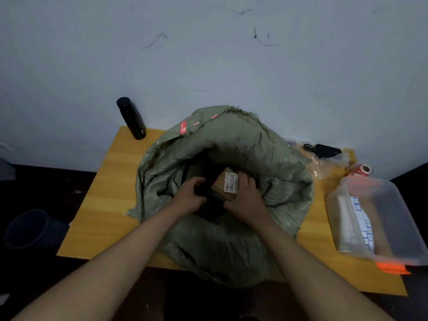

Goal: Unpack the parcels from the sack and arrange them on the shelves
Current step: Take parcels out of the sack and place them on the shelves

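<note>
A green woven sack point(243, 144) lies open on the yellow wooden table point(111, 205). Both my hands are inside its mouth. My right hand point(246, 200) grips the right side of a small brown cardboard parcel point(221, 189) with a white label reading 50-2-7207. My left hand point(187, 198) is closed on a dark, black-wrapped item point(212, 205) next to that parcel; whether it is part of the same parcel is unclear. The inside of the sack is dark and its other contents are hidden. No shelves are in view.
A black bottle point(131, 118) stands at the table's back left by the wall. At right are a clear plastic box point(382, 218) with orange clips holding label sheets, a red-and-white tape roll point(363, 170), a black charger point(324, 150) and crumpled plastic wrap. A dark bucket point(30, 228) sits on the floor at left.
</note>
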